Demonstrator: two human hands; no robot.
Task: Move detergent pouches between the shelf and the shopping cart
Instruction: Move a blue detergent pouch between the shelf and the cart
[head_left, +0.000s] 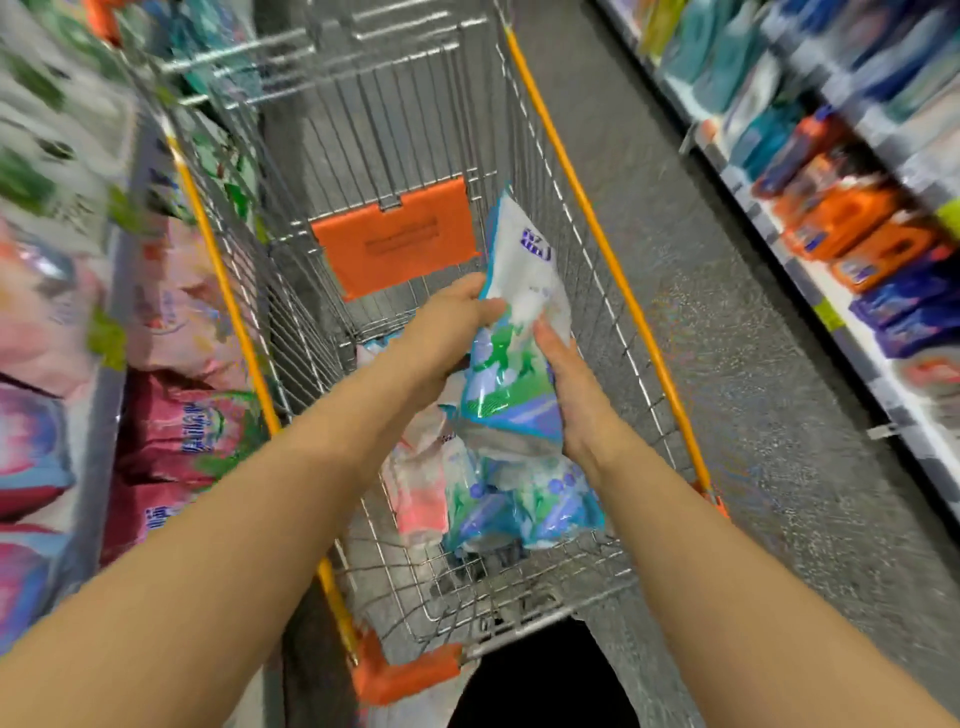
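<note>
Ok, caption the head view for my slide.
Over the wire shopping cart, left hand and right hand hold a white, blue and green detergent pouch; more pouches lie inside.

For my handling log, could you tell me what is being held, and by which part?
One blue-and-white pouch: left hand grips its left edge, right hand its lower right edge.

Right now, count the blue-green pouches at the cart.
3. One held pouch in left hand and right hand over the cart; left pouch and right pouch on its floor. Others may hide underneath.
</note>
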